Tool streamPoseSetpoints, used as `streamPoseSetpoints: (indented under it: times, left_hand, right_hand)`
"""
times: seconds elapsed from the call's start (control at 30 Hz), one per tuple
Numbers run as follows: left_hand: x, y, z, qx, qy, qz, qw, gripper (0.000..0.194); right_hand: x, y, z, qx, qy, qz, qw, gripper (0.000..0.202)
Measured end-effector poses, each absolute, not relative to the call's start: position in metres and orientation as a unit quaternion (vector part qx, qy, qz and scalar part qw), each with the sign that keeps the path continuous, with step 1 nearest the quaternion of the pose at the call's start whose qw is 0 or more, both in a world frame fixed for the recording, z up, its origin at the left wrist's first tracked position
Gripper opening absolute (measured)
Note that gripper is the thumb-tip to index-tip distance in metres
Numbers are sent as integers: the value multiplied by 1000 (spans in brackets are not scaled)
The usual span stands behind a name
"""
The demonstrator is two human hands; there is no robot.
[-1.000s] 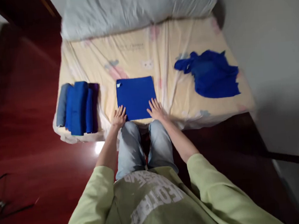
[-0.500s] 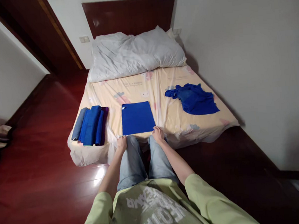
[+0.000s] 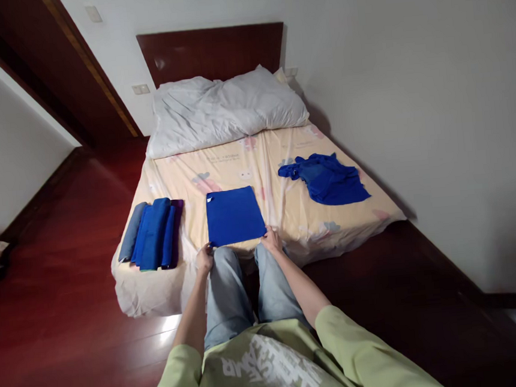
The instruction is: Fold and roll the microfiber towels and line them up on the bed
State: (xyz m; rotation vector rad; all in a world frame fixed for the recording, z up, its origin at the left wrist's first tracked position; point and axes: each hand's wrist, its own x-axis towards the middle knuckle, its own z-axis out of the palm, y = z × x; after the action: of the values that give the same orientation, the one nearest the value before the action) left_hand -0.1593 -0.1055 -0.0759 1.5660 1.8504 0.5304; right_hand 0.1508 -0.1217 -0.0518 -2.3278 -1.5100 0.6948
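Observation:
A square blue cloth [image 3: 235, 216], a small white tag at its far left corner, lies flat near the front edge of the bed. My left hand [image 3: 204, 258] pinches its near left corner. At the near right corner, my right hand [image 3: 271, 240] has its fingers closed on the cloth. To the left sits a row of rolled or folded cloths [image 3: 154, 234] in grey-blue, blue and purple. A crumpled heap of blue cloth [image 3: 331, 178] rests on the right side of the bed.
The bed [image 3: 179, 179] has a pale yellow patterned sheet that hangs over the front edge. A white quilt or pillow [image 3: 228, 112] lies bunched against the dark wooden headboard [image 3: 212, 53]. A wall [image 3: 413, 113] runs along the right side.
My left hand has moved slightly up to the cloth's near left corner and grips it. The whole view has tilted, so the bed sits lower in the picture.

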Motion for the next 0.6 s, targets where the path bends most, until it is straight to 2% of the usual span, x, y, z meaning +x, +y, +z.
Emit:
streamPoseSetpoints:
  times: [0.33,0.6]
  left_hand:
    - [-154,-105,-79,525,663,304,438,74]
    - [-154,-95,-75,511,660,312,454,87]
  right_hand:
    - [145,-120,-56,-826,-501,206,156,53]
    - [154,-120,-58,-786,-553,218,170,56]
